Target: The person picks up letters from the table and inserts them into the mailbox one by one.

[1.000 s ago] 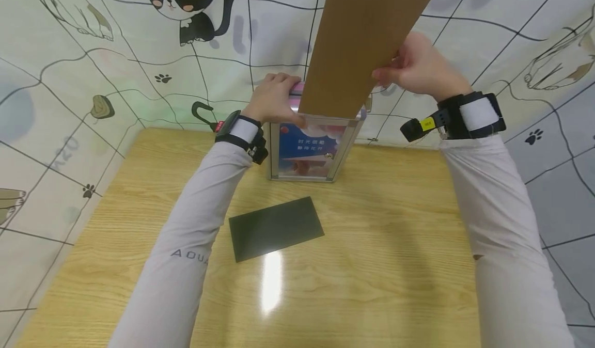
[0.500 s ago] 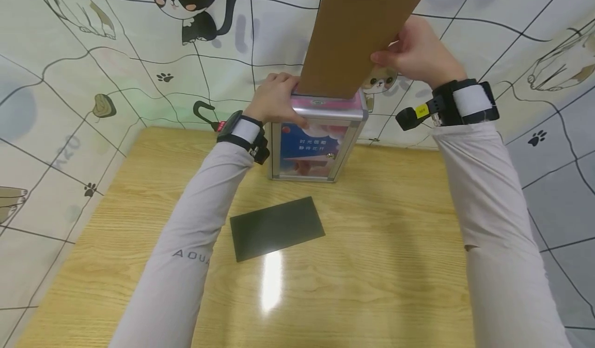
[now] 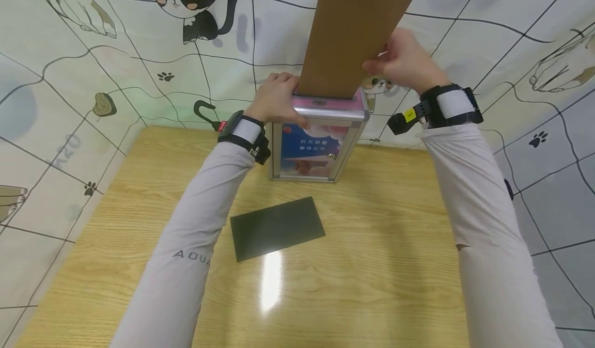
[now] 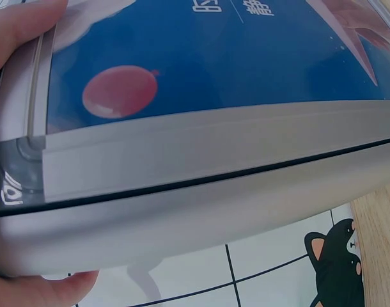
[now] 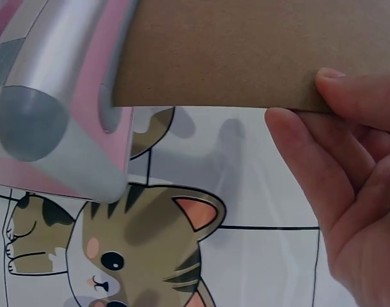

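A small metal-framed letter box (image 3: 310, 151) with a pink top and a blue picture front stands against the back wall. My left hand (image 3: 275, 100) grips its upper left corner, thumb at the front and fingers over the top. In the left wrist view, fingers (image 4: 45, 291) show on either side of the silver frame (image 4: 182, 153). A brown kraft envelope (image 3: 351, 35) stands tilted with its lower end at the dark slot on the box's top. My right hand (image 3: 404, 61) pinches the envelope's right edge between thumb and fingers. The envelope's lower edge is hidden at the slot.
A dark green flat rectangle (image 3: 277, 229) lies on the wooden table (image 3: 381, 265) in front of the box. Behind is a wall covering (image 3: 279, 33) printed with cats. A black hook (image 3: 204, 111) shows left of the box, and a small lock (image 3: 331, 156) on its front.
The envelope's lower end has gone from in front of the box's top edge back to the slot, and the envelope has then sunk lower. My right hand has shifted left; the left stays put.
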Tool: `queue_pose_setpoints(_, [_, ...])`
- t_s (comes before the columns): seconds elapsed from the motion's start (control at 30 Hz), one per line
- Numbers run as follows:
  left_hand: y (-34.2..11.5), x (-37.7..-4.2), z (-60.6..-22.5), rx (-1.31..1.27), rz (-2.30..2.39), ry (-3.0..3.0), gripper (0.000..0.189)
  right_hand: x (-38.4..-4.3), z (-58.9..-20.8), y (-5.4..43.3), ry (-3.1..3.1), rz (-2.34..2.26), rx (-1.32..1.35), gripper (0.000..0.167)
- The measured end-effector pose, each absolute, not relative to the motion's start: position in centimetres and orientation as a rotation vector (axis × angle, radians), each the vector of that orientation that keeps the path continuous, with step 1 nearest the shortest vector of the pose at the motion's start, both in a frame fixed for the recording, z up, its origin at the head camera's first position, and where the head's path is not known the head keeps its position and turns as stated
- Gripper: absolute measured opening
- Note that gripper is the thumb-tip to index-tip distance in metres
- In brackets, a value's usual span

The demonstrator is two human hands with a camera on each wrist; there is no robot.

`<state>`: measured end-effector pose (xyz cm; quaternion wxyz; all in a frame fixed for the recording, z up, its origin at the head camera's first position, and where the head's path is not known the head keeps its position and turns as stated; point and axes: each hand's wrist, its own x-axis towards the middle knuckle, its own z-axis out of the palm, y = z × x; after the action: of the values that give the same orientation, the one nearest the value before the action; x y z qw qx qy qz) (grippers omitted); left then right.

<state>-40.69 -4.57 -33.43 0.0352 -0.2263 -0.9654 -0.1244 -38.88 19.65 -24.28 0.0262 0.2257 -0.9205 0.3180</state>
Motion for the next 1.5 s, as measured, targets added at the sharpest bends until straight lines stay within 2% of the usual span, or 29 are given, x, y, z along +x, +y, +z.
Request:
queue_pose_setpoints(0.27, [-4.6, -40.6, -33.3, -0.689, -0.380, -2.986, 0.102, -39.5, -25.9, 19.0, -2.907, 0.992, 0.701, 0.038])
queue_pose_setpoints(0.53, [-4.6, -40.4, -33.2, -0.672, -0.366, -2.995, 0.102, -40.3, -27.6, 18.8, -2.915, 0.969, 0.779, 0.045])
queue_pose_setpoints(0.6, [-4.6, -40.5, -33.2, -0.676, -0.375, -2.987, 0.103, -40.4, -27.9, 18.9, -2.915, 1.018, 0.848, 0.061])
queue_pose_setpoints(0.77, [-4.6, -40.5, -33.3, -0.694, -0.430, -2.962, 0.103, -40.3, -28.1, 19.7, -2.999, 1.019, 0.908, 0.119])
queue_pose_setpoints(0.83, [-4.6, -40.4, -33.2, -0.702, -0.445, -2.959, 0.104, -40.2, -28.1, 20.0, -3.038, 0.938, 0.864, 0.127])
queue_pose_setpoints(1.17, [-4.2, -40.6, -33.2, -0.709, -0.443, -2.954, 0.105, -40.1, -28.8, 21.0, -3.072, 0.814, 0.830, 0.127])
queue_pose_setpoints(1.5, [-4.6, -40.7, -33.4, -0.722, -0.434, -2.941, 0.108, -40.0, -32.3, 19.1, -3.138, 0.658, 0.838, 0.128])
